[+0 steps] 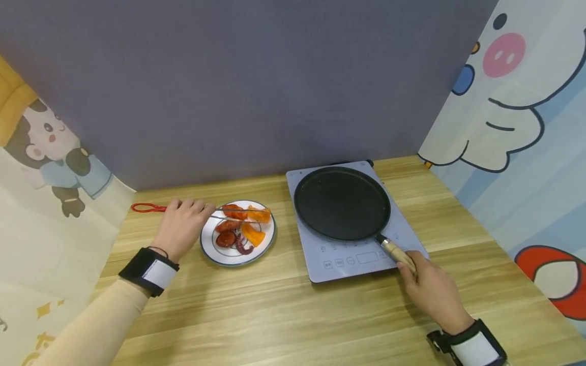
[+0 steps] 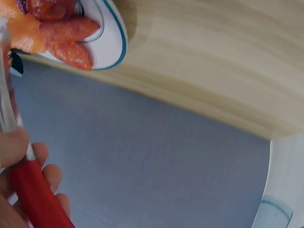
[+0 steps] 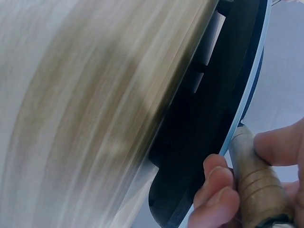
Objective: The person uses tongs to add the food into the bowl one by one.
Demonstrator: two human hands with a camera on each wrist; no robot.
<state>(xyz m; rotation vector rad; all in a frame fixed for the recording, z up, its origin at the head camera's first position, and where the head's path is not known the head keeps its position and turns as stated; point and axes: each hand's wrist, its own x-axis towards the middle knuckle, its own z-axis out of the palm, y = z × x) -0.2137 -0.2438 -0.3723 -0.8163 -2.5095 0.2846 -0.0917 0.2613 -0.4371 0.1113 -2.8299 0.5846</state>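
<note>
In the head view my left hand [image 1: 183,226] grips metal tongs with red handles [image 1: 150,208], held above a white plate with a dark rim [image 1: 220,259]. The tong arms reach over the food, and their tips lie at an orange piece [image 1: 259,214]; whether they pinch it I cannot tell. Around it are another orange piece [image 1: 253,235], reddish-brown meat pieces [image 1: 234,211], a round brown piece [image 1: 226,239] and a curled purple tentacle [image 1: 244,247]. My right hand [image 1: 432,290] holds the wooden handle [image 1: 393,251] of a flat black pan [image 1: 342,203].
Under the pan lies a grey induction cooktop [image 1: 316,269] with a touch panel at its front. A wooden table [image 1: 256,315] bears everything. A grey panel [image 1: 238,91] rises behind, with cartoon-printed sheets [image 1: 517,122] at both sides.
</note>
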